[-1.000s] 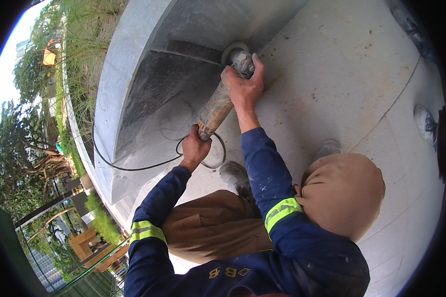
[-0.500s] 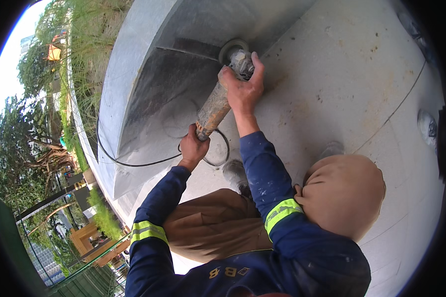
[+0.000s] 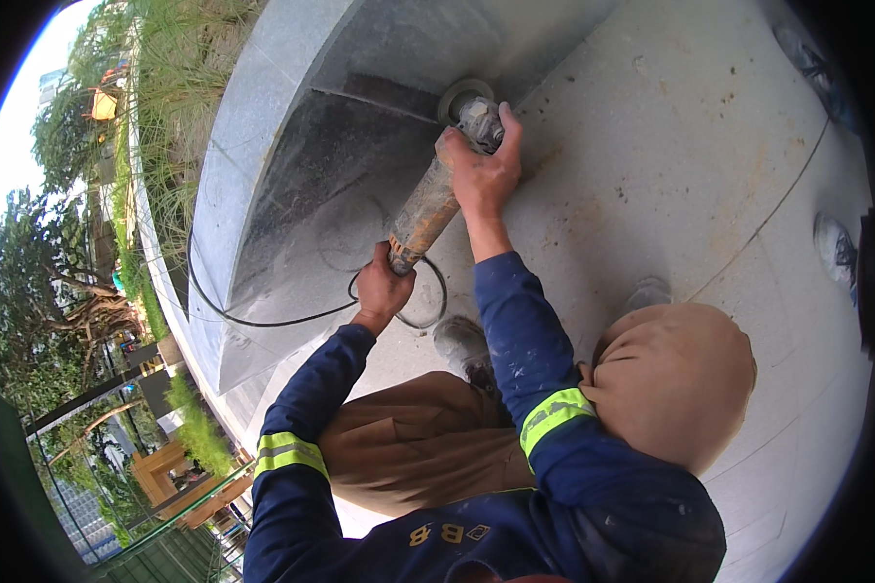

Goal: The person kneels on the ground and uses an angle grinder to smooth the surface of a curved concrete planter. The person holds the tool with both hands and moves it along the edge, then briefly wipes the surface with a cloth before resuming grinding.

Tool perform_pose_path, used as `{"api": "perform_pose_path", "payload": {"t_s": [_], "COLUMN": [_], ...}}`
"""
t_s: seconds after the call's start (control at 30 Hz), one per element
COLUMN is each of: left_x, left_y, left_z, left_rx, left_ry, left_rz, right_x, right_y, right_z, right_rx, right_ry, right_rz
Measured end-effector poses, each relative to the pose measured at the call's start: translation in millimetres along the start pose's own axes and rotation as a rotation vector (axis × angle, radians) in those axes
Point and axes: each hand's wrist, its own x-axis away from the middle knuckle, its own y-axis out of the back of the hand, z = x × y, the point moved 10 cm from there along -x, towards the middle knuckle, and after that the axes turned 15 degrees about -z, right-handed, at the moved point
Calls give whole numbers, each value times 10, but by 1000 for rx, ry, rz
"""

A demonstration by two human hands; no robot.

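My right hand (image 3: pixel 484 170) grips the front of a dusty angle grinder (image 3: pixel 423 209), thumb and fingers round the body just behind its metal head (image 3: pixel 478 121). My left hand (image 3: pixel 384 282) is closed on the rear end of the same tool, lower and to the left. The round disc (image 3: pixel 452 97) lies at the grey face of a curved concrete structure (image 3: pixel 238 175), beside a straight groove and a darkened band; whether it touches cannot be told. A black cord (image 3: pixel 292 324) runs from the tool in a loop and off to the left.
Dusty grey pavement (image 3: pixel 719 194) extends rightward, with shoes (image 3: pixel 831 248) at the right rim. My boot (image 3: pixel 462 345) and brown-clad knees (image 3: pixel 671 379) are below the tool. Tall grass (image 3: pixel 175 117), trees, a green railing and wooden structures lie to the left.
The grinder's head and my right hand shifted slightly up-left half a second ago and are now a little back down-right. Both grips look the same.
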Motion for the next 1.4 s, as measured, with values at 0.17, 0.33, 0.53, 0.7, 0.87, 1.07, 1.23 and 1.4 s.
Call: {"api": "perform_pose_path", "payload": {"t_s": [0.17,0.33,0.53,0.7,0.87,1.07,1.23,1.4], "left_x": [-14,-28,29,18,-85,85,-55,-43], "left_y": [174,593,372,435,490,413,513,506], "left_z": [96,-109,-111,-93,-153,-39,-180,-181], "left_rx": [66,282,100,226,129,149,101,172], "left_ry": [-18,-54,-82,-47,-79,-55,-97,-87], "left_rz": [-74,-249,-133,-183,-168,-143,-166,-188], "right_x": [166,323,101,186,64,226,70,101], "right_y": [-61,-148,-67,-105,-120,-99,-111,-129], "right_z": [483,1279,587,946,703,659,727,846], "right_rx": [-37,-152,-37,-54,-149,-37,-168,-94], "right_ry": [87,254,88,200,64,93,40,116], "right_rz": [44,110,18,47,20,56,30,44]}}
